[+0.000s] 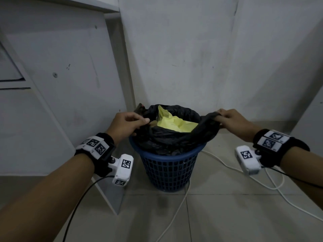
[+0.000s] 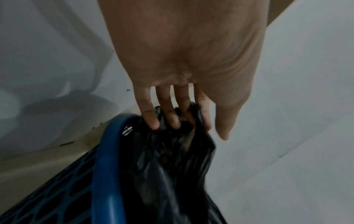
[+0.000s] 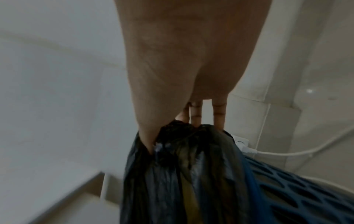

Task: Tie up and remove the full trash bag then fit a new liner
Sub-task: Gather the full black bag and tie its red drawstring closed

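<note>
Head view, bin: a blue mesh bin (image 1: 168,169) stands on the tiled floor (image 1: 227,215) in a wall corner, with a white panel close on its left.
Head view, bag: the black trash bag (image 1: 167,137) sits in the bin, mouth open, with yellow waste (image 1: 173,124) showing inside.
Head view, hands: the left hand (image 1: 128,124) pinches the bag's left edge and the right hand (image 1: 234,119) bunches the right edge. I judge they hold opposite sides to draw the mouth together for tying.
Head view, room: the floor on the near side looks open, though white cables (image 1: 272,186) trail beside and in front of the bin. Lifting toward the near side seems the freest way out.
Left wrist view, grip: the left hand's fingers (image 2: 152,115) curl onto gathered black film just inside the bin's blue rim (image 2: 107,151). The thumb lies straight beside them, so the hold is mostly by the fingers.
Right wrist view, grip: the right hand (image 3: 184,75) closes on a twisted bunch of the bag (image 3: 184,174), thumb pressed into the folds. The mesh wall (image 3: 298,189) lies just beside, with a cable beyond.
Stage: my guess is an early step, since nothing is knotted yet and no new liner is in view.
</note>
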